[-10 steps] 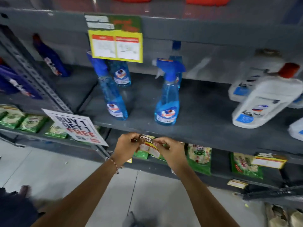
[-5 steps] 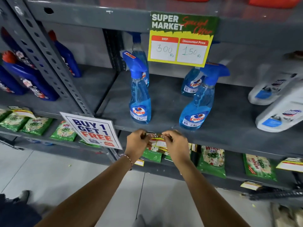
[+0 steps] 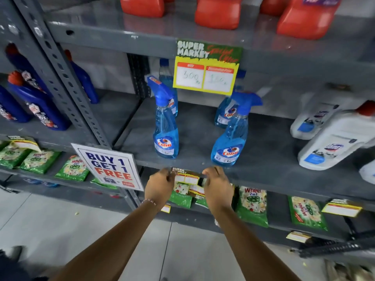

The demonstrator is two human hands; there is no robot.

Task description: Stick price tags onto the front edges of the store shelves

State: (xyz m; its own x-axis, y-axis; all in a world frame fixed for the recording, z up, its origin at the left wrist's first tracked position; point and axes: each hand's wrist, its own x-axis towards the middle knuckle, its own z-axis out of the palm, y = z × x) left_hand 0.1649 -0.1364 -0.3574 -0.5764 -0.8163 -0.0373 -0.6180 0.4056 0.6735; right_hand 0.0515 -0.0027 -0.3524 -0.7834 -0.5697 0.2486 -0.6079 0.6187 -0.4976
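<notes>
Grey metal shelving w/ pale tiled floor [image 3: 60, 230] below. Middle shelf [image 3: 274, 159] carries 4 blue Colin spray bottles [image 3: 166, 128], 2 in front, 2 behind, plus white jugs [image 3: 332, 145] at right. Up top: 4 red jugs [image 3: 218, 13]. One big price card [image 3: 207, 67] hangs from upper edge; 1 BUY 1 GET 1 FREE sign [image 3: 109, 167] at left. My left hand [image 3: 160, 186] & right hand [image 3: 218, 186] each pinch an end of the small price tag [image 3: 186, 177], held at the middle shelf's front edge. Green Wheel packets [image 3: 252, 205] line the shelf below.
</notes>
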